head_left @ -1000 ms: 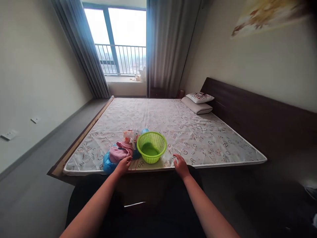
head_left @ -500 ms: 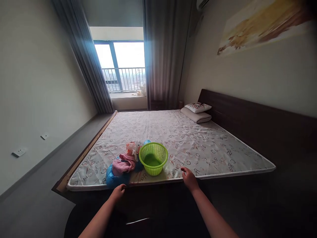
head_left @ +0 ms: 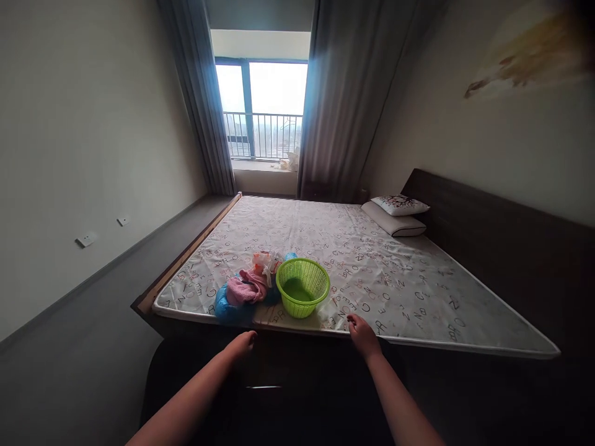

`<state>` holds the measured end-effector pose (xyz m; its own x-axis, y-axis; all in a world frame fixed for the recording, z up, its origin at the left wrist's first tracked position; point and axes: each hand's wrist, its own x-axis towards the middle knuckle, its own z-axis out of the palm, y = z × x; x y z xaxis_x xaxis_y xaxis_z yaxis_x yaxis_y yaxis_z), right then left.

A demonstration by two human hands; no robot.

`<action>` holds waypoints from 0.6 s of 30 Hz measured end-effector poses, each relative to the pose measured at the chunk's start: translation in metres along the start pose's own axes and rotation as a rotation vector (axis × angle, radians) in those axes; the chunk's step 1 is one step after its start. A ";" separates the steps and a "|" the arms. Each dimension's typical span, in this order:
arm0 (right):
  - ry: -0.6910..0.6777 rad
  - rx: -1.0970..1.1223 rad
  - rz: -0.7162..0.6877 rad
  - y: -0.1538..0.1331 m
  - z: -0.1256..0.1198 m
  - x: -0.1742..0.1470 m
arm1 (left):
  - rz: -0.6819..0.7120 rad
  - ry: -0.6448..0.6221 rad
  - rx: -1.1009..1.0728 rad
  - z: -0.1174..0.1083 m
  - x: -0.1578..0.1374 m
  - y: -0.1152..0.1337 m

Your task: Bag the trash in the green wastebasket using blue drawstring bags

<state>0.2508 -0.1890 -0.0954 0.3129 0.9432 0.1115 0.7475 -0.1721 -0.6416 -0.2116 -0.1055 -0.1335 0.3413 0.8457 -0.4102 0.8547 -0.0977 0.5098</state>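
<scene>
My left hand hovers just in front of the mattress edge, below a blue plastic bag; its loosely bent fingers hold nothing that I can see. My right hand is over the front edge of the mattress, right of a green plastic basket, fingers slightly curled and apart, holding nothing visible. The basket stands upright, and no contents show inside. A pink towel lies crumpled on the blue bag. Behind it sits a white and orange plastic bag. Clear plastic lies beside the basket's right side.
The letter-print mattress rests on a dark wooden bed frame with a headboard at right. Two pillows are stacked near it. Grey curtains flank a window at the back. A wall socket is at left.
The view has turned left, so the bed and its things appear farther right. My left hand has risen slightly and moved nearer the basket's front. The basket, towel and bags keep their places.
</scene>
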 end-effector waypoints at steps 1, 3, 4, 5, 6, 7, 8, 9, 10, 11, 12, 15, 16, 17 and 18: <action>-0.005 -0.007 0.007 0.001 -0.002 -0.001 | -0.009 0.000 0.009 0.001 0.001 0.000; -0.020 -0.022 0.018 0.002 -0.005 -0.001 | -0.035 0.009 0.027 0.000 0.005 -0.002; -0.030 -0.030 0.021 0.002 -0.005 -0.002 | -0.054 0.019 0.035 -0.001 0.008 -0.003; -0.041 -0.039 0.024 0.003 -0.005 -0.002 | -0.079 0.035 0.043 -0.003 0.011 -0.004; -0.052 -0.049 0.026 0.004 -0.005 -0.003 | -0.111 0.056 0.051 -0.005 0.015 -0.006; -0.064 -0.060 0.027 0.005 -0.005 -0.003 | -0.149 0.080 0.059 -0.007 0.018 -0.007; -0.075 -0.073 0.027 0.006 -0.005 -0.004 | -0.194 0.108 0.068 -0.010 0.022 -0.009; -0.085 -0.086 0.026 0.007 -0.005 -0.004 | -0.239 0.136 0.076 -0.013 0.026 -0.010; -0.094 -0.099 0.024 0.007 -0.004 -0.004 | -0.274 0.162 0.083 -0.017 0.029 -0.013; -0.103 -0.113 0.021 0.008 -0.004 -0.005 | -0.303 0.184 0.089 -0.021 0.032 -0.015; -0.111 -0.127 0.017 0.008 -0.004 -0.005 | -0.321 0.202 0.093 -0.026 0.035 -0.018; -0.131 -0.168 0.004 0.008 -0.003 -0.007 | -0.293 0.237 0.131 -0.042 0.039 -0.030; -0.139 -0.182 -0.001 0.007 -0.003 -0.008 | -0.259 0.236 0.155 -0.048 0.040 -0.034; -0.148 -0.195 -0.006 0.007 -0.003 -0.009 | -0.235 0.232 0.157 -0.054 0.041 -0.039; -0.157 -0.206 -0.010 0.006 -0.003 -0.010 | -0.221 0.227 0.152 -0.061 0.042 -0.043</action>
<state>0.2541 -0.2006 -0.0980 0.2218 0.9750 -0.0121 0.8589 -0.2012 -0.4710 -0.2581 -0.0343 -0.1268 0.0605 0.9485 -0.3109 0.9526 0.0382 0.3017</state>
